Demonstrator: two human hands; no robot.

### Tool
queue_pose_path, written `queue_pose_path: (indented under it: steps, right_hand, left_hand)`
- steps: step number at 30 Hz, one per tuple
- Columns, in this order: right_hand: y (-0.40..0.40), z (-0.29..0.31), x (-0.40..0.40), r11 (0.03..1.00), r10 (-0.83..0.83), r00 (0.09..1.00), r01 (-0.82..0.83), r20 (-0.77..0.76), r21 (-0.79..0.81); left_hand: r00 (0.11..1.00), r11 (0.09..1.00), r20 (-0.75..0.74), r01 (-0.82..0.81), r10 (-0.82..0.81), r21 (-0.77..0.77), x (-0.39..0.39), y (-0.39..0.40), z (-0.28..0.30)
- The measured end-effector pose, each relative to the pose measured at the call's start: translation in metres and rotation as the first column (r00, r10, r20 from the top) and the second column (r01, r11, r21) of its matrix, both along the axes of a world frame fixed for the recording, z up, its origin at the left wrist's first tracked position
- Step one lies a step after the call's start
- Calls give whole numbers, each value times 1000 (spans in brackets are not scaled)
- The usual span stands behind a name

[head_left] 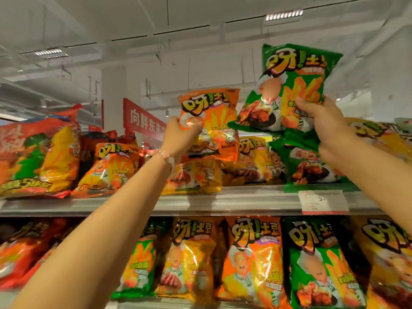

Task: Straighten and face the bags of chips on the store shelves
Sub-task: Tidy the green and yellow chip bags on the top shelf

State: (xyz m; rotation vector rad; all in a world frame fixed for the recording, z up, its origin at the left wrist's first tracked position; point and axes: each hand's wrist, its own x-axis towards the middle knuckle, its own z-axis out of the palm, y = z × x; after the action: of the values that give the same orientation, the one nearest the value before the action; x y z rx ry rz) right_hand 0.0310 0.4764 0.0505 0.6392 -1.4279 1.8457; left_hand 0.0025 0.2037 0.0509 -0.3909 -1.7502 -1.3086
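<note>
Head view: left hand [180, 136] pinches an orange bag [214, 121], right hand [321, 121] grips a green bag [294, 85]; both probably need seating upright, fronts outward, on the top shelf [223, 202].

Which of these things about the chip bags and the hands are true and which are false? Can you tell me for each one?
1. The right hand holds a green bag up above the top shelf. True.
2. The left hand is empty. False: it grips an orange bag.
3. There is a bracelet on the left wrist. True.
4. The green bag stands perfectly straight. False: it is tilted.
5. A price tag hangs on the shelf edge under the right hand. True.
6. The lower shelf holds only green bags. False: orange and yellow bags stand there too.
</note>
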Motion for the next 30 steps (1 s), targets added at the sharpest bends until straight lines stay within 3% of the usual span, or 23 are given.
queue_pose_path:
  steps: [8, 15, 30]
  right_hand:
    - [-73, 3, -13, 985, 101, 993, -109, 61, 136]
    - [-118, -4, -30, 981, 133, 986, -146, 103, 131]
    - [-147, -17, -49, 982, 84, 993, -97, 84, 162]
  left_hand:
    - [994, 994, 29, -109, 109, 11, 11, -112, -11]
    - [981, 982, 33, -190, 190, -17, 2, -176, -31]
    - [961, 959, 127, -221, 245, -175, -38, -190, -60]
